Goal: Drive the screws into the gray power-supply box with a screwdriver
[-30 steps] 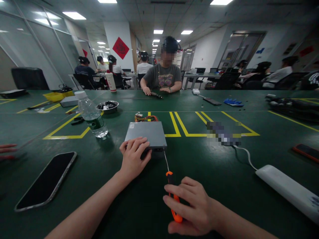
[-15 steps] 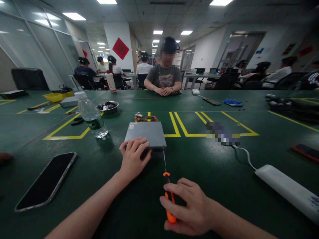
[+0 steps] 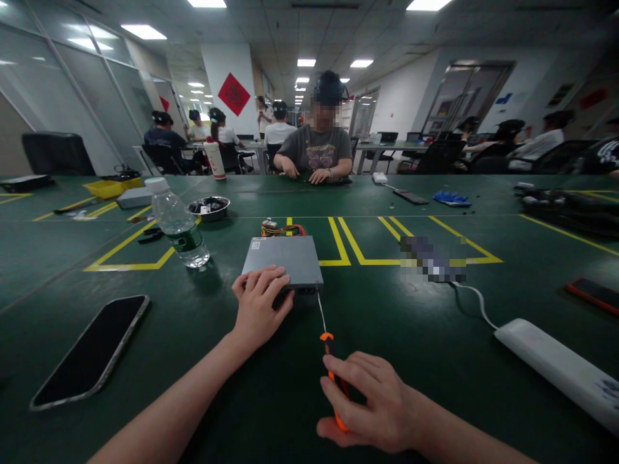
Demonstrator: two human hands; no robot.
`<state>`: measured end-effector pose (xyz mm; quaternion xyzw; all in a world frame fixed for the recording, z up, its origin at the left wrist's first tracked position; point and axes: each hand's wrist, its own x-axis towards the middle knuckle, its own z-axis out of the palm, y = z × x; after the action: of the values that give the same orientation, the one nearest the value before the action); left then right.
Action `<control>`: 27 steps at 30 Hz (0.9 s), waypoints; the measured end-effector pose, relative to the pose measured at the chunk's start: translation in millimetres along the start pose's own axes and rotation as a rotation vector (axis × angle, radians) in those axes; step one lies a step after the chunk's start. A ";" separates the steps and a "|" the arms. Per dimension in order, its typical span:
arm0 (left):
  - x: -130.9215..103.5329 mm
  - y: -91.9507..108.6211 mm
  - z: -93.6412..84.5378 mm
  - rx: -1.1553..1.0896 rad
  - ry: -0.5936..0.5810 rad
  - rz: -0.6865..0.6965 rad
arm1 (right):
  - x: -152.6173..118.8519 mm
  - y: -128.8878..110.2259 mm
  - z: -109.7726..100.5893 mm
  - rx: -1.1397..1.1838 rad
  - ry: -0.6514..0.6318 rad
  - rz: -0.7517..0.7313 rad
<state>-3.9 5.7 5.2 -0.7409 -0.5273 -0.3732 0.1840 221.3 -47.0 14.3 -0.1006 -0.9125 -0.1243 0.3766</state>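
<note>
A grey computer power supply (image 3: 285,254) lies flat on the green table, its bundle of coloured cables (image 3: 290,230) behind it. My left hand (image 3: 261,299) grips its near left part, fingers over the top and thumb at the front face, hiding some of that face. My right hand (image 3: 370,399) is closed around the orange and black handle of a screwdriver (image 3: 327,338). The metal shaft points away from me, and its tip meets the lower right corner of the front face. Whether a screw sits there is too small to tell.
Left of the power supply stand a water bottle (image 3: 180,225) and a metal bowl (image 3: 209,207) of small parts. A phone (image 3: 91,351) lies near left. A white power strip (image 3: 556,367) with a cord is at right. Across the table sits a person (image 3: 322,148).
The screwdriver handle and my right hand have shifted slightly right, tilting the shaft, while the tip stays at the corner. My left hand is still. The person opposite has moved their hands apart.
</note>
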 end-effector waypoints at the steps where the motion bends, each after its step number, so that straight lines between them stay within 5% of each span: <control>1: 0.0 0.1 -0.2 0.000 -0.001 0.001 | -0.6 -0.4 0.1 0.001 0.014 0.000; 16: -0.7 -1.3 1.5 0.000 0.003 -0.001 | 6.7 -7.2 -5.4 -0.254 -0.003 0.024; 27: 0.0 -0.3 0.6 0.001 0.006 0.004 | 1.9 -6.3 1.4 -0.126 -0.049 0.091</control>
<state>-4.0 6.2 4.7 -0.7407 -0.5254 -0.3746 0.1867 217.3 -52.4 13.8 -0.1688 -0.9061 -0.1618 0.3525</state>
